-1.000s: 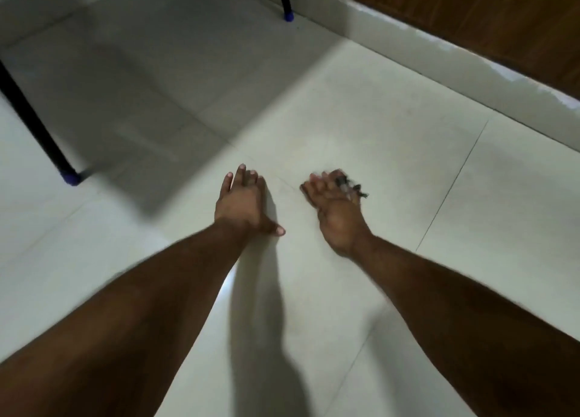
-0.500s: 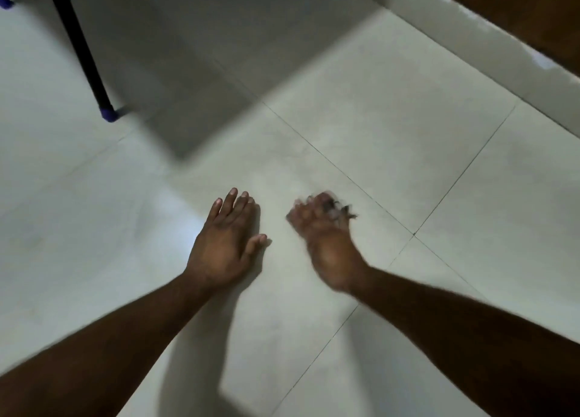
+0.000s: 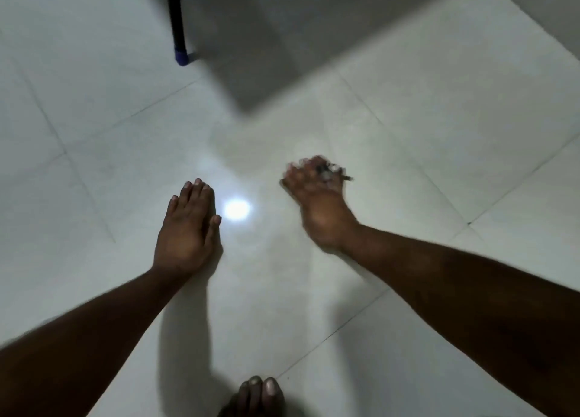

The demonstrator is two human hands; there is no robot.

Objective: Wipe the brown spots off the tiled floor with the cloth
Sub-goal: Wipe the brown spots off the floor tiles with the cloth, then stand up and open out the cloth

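Head view: left hand (image 3: pixel 188 228) lies flat on the tiled floor (image 3: pixel 408 118), fingers straight and together. Right hand (image 3: pixel 317 197) is blurred, fingers curled round a small dark-and-pale bunched thing (image 3: pixel 329 170); whether it is the cloth cannot be told. Light glare (image 3: pixel 237 210) lies between the hands. Black furniture leg (image 3: pixel 175 18), blue cap (image 3: pixel 182 57), stands beyond. Bare toes (image 3: pixel 260 391) at bottom edge. No containers seen.
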